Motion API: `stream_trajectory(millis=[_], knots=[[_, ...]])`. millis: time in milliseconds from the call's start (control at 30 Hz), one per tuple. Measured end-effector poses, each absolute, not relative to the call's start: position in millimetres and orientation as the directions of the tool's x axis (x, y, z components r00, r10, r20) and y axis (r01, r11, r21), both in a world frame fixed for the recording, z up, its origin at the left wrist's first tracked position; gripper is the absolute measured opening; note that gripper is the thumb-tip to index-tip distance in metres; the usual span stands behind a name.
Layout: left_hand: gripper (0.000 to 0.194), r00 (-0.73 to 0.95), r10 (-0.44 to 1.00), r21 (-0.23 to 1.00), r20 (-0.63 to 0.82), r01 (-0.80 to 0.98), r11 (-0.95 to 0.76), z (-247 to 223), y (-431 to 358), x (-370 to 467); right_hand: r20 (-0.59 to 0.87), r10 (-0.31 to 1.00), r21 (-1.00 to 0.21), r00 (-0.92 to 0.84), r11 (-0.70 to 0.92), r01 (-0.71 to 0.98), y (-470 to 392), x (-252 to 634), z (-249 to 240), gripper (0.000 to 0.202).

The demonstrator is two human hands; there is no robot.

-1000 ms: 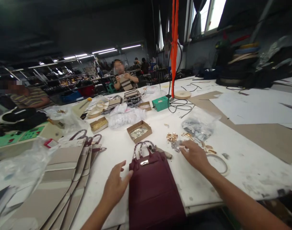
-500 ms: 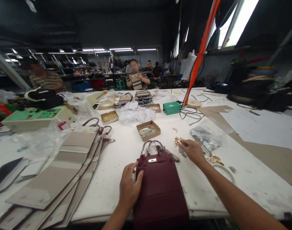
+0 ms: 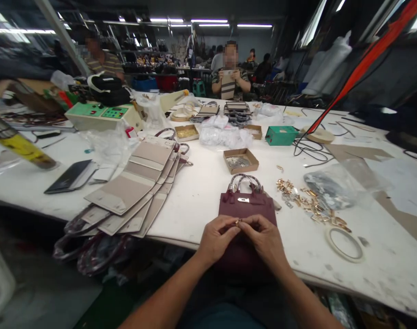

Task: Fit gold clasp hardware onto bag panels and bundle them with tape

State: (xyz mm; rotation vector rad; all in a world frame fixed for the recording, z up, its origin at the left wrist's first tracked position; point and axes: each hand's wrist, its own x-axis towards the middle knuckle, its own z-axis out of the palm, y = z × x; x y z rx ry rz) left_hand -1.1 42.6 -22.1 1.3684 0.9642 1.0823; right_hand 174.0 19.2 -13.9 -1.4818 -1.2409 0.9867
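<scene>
A small gold-coloured metal fitting (image 3: 238,222) is pinched between the fingertips of both hands. My left hand (image 3: 215,238) grips it from the left, and my right hand (image 3: 263,236) meets it from the other side. Just beneath them lies a burgundy handbag (image 3: 247,208), its lower part hidden by my hands and hanging past the table edge. Two upright handles (image 3: 244,181) and a shiny metal plate (image 3: 243,200) show at its top. To the right of the bag, loose gold-coloured fittings (image 3: 302,201) are scattered on the table.
A stack of beige bag panels (image 3: 133,183) overhangs the table's front edge at left. Behind the handbag stands a cardboard box (image 3: 240,169) of metal parts. A tape roll (image 3: 343,244), a plastic bag (image 3: 331,187) and a green box (image 3: 281,135) lie to the right. A co-worker (image 3: 230,80) sits opposite.
My right hand has come from the pile of fittings to the bag, bringing a small fitting. My left hand has left the bag's side and joined it. The view has turned left and downward.
</scene>
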Motion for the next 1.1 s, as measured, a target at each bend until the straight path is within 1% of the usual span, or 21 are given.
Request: stream_trajectory(millis=[133, 300, 433, 533, 600, 667, 767, 833, 867, 933, 1000, 1067, 1100], knots=[[0.023, 0.251, 0.962, 0.994, 0.110, -0.032, -0.105, -27.3, 41.6, -6.8, -0.011, 0.994, -0.958, 0.104, -0.040, 0.284, 15.7, 172.6, -8.4, 0.032], [0.028, 0.241, 0.969, 0.998, 0.055, -0.052, -0.044, -34.7, 43.8, -8.6, 0.046, 0.999, -0.952, -0.003, 0.045, 0.303, 13.8, 172.0, -0.5, 0.024], [0.026, 0.266, 0.963, 0.996, 0.052, -0.079, -0.032, -38.2, 43.5, -8.9, 0.145, 0.989, -0.925, 0.032, 0.124, 0.360, 14.8, 170.7, -3.9, 0.021], [0.023, 0.226, 0.972, 0.997, 0.072, -0.012, -0.071, -38.9, 40.7, -8.7, 0.227, 0.965, -0.886, 0.129, 0.149, 0.439, 14.3, 168.4, -5.4, 0.019], [0.018, 0.184, 0.972, 0.983, 0.146, 0.083, -0.164, -38.4, 38.9, -8.7, 0.263, 0.953, -0.866, 0.153, 0.163, 0.473, 12.6, 165.5, -3.4, 0.019], [0.015, 0.165, 0.944, 0.938, 0.286, 0.156, -0.311, -37.1, 38.4, -8.9, 0.244, 0.964, -0.867, 0.105, 0.169, 0.468, 10.5, 161.2, 0.7, 0.018], [0.016, 0.140, 0.858, 0.829, 0.494, 0.221, -0.513, -34.6, 39.7, -9.7, 0.150, 0.988, -0.902, 0.047, 0.117, 0.416, 8.7, 154.7, 6.9, 0.017], [0.016, 0.136, 0.821, 0.785, 0.554, 0.243, -0.570, -32.6, 39.6, -10.5, 0.085, 0.995, -0.924, 0.061, 0.056, 0.377, 9.3, 152.7, 9.9, 0.018], [0.015, 0.138, 0.821, 0.785, 0.554, 0.242, -0.570, -31.5, 38.7, -10.9, 0.054, 0.997, -0.933, 0.060, 0.029, 0.359, 10.0, 152.9, 11.2, 0.018], [0.013, 0.152, 0.860, 0.834, 0.487, 0.209, -0.510, -28.9, 35.3, -11.9, -0.001, 0.999, -0.947, 0.034, -0.012, 0.320, 11.5, 155.0, 13.9, 0.018], [0.015, 0.170, 0.930, 0.925, 0.327, 0.141, -0.351, -26.1, 31.0, -13.4, -0.038, 0.999, -0.954, -0.003, -0.035, 0.297, 12.5, 158.8, 17.6, 0.018], [0.032, 0.202, 0.972, 0.992, 0.123, 0.006, -0.126, -23.0, 28.5, -15.8, -0.055, 0.998, -0.953, -0.037, -0.041, 0.301, 12.7, 163.0, 22.6, 0.018], [0.042, 0.234, 0.972, 0.997, 0.029, -0.078, -0.011, -21.2, 28.5, -17.4, -0.056, 0.997, -0.950, -0.056, -0.036, 0.310, 12.4, 165.0, 25.5, 0.018]])
